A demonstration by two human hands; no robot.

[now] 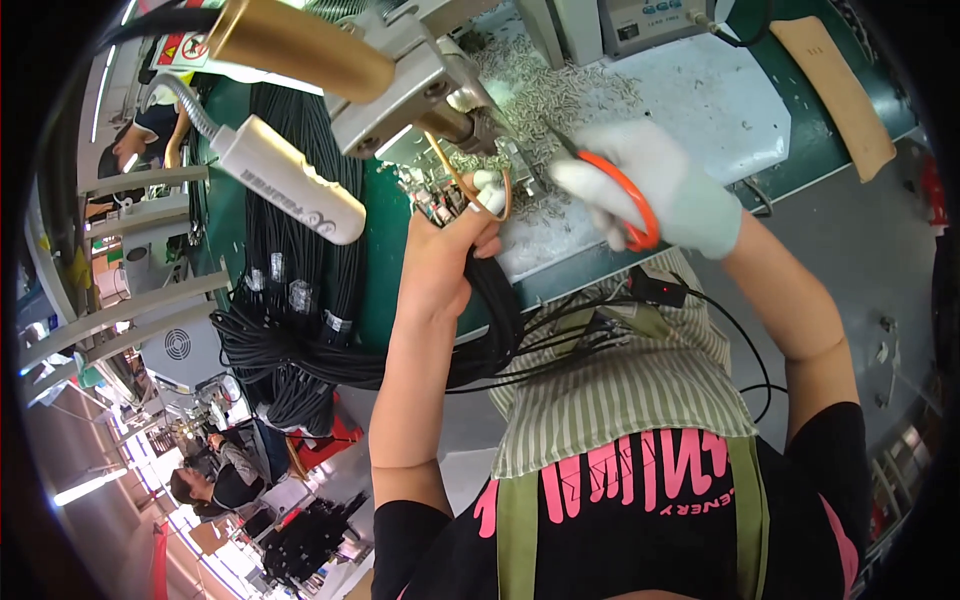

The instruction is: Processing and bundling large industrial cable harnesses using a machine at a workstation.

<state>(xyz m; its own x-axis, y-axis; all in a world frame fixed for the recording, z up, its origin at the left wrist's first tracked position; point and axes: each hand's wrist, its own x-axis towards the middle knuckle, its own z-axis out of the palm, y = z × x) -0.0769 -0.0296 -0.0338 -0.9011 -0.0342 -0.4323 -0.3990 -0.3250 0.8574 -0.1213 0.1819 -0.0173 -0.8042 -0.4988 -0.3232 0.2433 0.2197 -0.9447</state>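
My left hand (455, 235) is closed round a bundle of black cables (497, 300), whose stripped ends with thin coloured wires (425, 192) stick up past my thumb. White covers show on its fingertips, and a tan loop (507, 195) curves over them. In a white glove, my right hand (650, 180) grips orange-handled scissors (618, 185); their dark blades point up and left, toward the machine head. The glove is slightly blurred. Just above my left hand is the metal machine head (470, 130), which partly hides the wire ends.
Small clippings (560, 85) litter the pale sheet (720, 110) on the green bench. A white lamp (290, 180) juts in from the left, above more black cables (285, 250). A grey control box (645, 25) stands behind; a tan strip (835, 100) lies right. Other people sit farther left.
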